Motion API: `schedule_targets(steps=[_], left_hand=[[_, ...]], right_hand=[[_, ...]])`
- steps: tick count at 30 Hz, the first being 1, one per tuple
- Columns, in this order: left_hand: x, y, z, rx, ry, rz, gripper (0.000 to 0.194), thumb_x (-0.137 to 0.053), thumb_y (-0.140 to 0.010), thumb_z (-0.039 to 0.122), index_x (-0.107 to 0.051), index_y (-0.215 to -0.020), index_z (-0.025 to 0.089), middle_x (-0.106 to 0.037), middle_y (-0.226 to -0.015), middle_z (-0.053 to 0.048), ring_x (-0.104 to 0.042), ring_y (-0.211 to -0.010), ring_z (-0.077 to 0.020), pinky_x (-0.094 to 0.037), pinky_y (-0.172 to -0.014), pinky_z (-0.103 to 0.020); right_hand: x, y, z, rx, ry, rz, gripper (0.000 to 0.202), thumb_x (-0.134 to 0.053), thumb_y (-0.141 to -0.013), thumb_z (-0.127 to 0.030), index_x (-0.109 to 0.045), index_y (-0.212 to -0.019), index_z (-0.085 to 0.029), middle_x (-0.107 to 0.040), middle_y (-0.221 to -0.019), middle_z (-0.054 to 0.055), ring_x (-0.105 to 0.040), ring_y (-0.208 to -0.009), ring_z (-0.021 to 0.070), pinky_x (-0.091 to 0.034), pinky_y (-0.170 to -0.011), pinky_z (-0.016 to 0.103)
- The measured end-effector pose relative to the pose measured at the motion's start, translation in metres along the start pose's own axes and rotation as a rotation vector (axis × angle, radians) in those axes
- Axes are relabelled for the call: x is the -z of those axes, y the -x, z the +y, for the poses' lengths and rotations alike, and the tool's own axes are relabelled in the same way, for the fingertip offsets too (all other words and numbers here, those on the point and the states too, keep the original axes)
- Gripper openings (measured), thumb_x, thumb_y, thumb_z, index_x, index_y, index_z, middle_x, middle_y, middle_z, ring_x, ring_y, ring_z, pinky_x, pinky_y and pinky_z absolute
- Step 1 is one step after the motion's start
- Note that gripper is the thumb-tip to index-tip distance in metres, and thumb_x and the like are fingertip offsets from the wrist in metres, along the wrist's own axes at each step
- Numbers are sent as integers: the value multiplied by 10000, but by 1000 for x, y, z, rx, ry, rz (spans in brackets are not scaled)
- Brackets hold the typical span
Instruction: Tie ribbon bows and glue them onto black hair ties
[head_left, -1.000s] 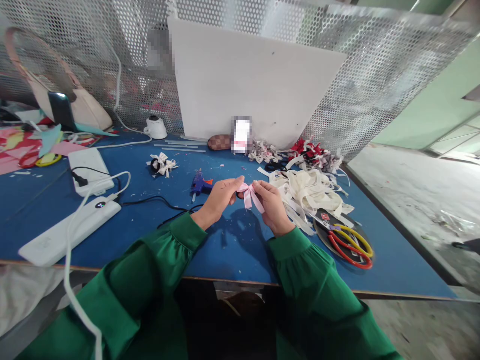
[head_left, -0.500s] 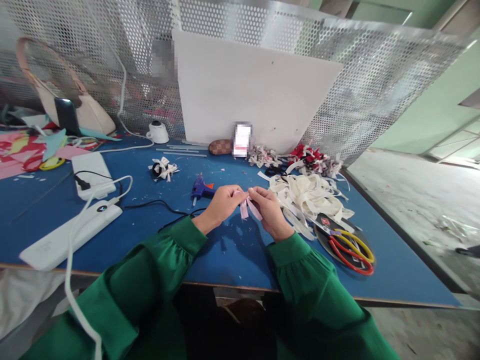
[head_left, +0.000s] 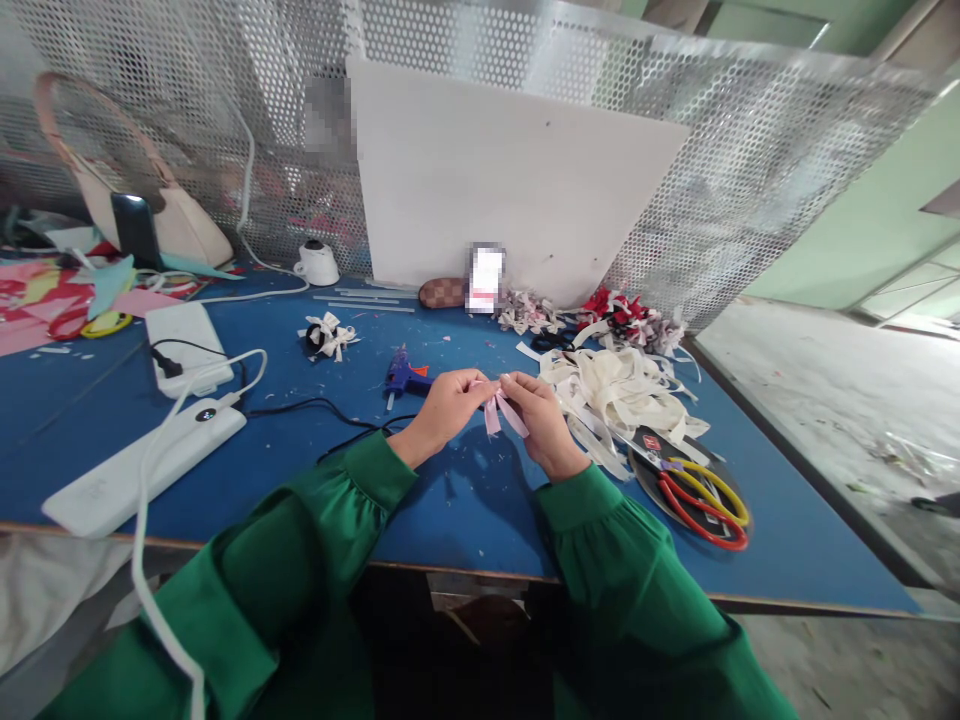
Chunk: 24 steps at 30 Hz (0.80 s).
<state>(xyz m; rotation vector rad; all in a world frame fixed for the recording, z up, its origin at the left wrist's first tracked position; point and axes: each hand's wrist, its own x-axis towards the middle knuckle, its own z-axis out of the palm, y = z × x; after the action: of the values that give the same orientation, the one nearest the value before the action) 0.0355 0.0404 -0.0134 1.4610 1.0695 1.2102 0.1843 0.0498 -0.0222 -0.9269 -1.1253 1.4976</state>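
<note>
Worktop [head_left: 465,535], blue, flecked with tiny scraps; it spreads beneath the pink ribbon [head_left: 493,418], from which I take all places, with left and right as the person's own.

Board [head_left: 517,170], white, one; it stands upright beyond the pink ribbon, at the worktop's far side.

Handbag [head_left: 187,220], cream; far left of the pink ribbon and beyond it.

Heap of white strips [head_left: 626,385], loose and tangled; just right of the pink ribbon.

Oblong case [head_left: 146,470], white, with a cable plugged in; well left of the pink ribbon.

Scissors [head_left: 684,515], red and yellow handles; they lie right of the pink ribbon and nearer the person, over a dark disc [head_left: 646,442].

Left hand [head_left: 448,405], bare, below a green cuff; at the left of the pink ribbon, pinching it between thumb and fingers.

Right hand [head_left: 544,418], bare, likewise cuffed; at the right of the pink ribbon, fingertips gripping it.

Glue gun [head_left: 399,372], blue with an orange trigger; left of the pink ribbon, just beyond the left hand.

White bow cluster [head_left: 330,338], small; further left of the pink ribbon and beyond it.

Pink ribbon, one; held above the worktop between both hands, two tails hanging down, its upper part mostly hidden by fingers.
</note>
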Motion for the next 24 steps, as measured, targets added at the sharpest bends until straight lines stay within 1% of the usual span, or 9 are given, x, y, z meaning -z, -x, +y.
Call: schedule_targets(steps=[3,6,9,11,15,19,24], left_hand=[[-1,1,2,61,108,-19,472,-603,-848,575,-504,-621,173,-426,-616,29,-350,-578,-102,-293,-559,-260],[-1,1,3,96,103,-31,508,-615,-826,624,-498,-614,177,-398,-589,40,-300,-543,-94,-261,-535,-266],[0,0,4,46,4,-31,468,-663,-803,574,-530,-607,169,-449,-595,29,-368,-580,-105,-307,-575,-264],[1,0,3,2,-58,-22,438,-642,-827,527,-536,-602,166,-482,-612,16,-413,-621,-118,-328,-607,-266],[2,0,4,-26,-107,0,408,-633,-832,481,-532,-591,168,-477,-607,16,-406,-626,-121,-318,-607,-267],[1,0,3,-5,-75,6,407,-653,-813,490,-540,-592,168,-472,-607,20,-400,-615,-116,-309,-594,-264],[-2,1,4,60,80,-16,438,-633,-823,547,-537,-617,173,-443,-596,30,-345,-561,-100,-299,-555,-264]], right_hand=[[1,-1,0,-1,-24,-2,383,-813,-703,-520,-597,-660,-206,-592,-605,-20,-492,-556,119,-378,-551,264],[1,-1,1,-4,-22,1,383,-814,-705,-520,-600,-663,-205,-585,-602,-21,-487,-547,116,-372,-539,261],[1,-2,1,9,-8,16,390,-814,-701,-522,-598,-650,-202,-569,-597,-29,-477,-545,107,-331,-520,253],[0,-2,1,14,-6,14,383,-812,-704,-512,-602,-639,-198,-570,-603,-29,-473,-554,103,-325,-528,254],[-2,-1,1,16,-7,1,368,-805,-705,-507,-623,-643,-193,-568,-608,-31,-448,-555,96,-325,-544,258],[-2,-1,1,15,-8,9,391,-811,-690,-518,-603,-634,-192,-556,-596,-35,-441,-551,96,-310,-536,255],[0,-2,3,26,-23,24,376,-802,-721,-501,-594,-656,-195,-549,-595,-34,-471,-554,105,-322,-536,249]])
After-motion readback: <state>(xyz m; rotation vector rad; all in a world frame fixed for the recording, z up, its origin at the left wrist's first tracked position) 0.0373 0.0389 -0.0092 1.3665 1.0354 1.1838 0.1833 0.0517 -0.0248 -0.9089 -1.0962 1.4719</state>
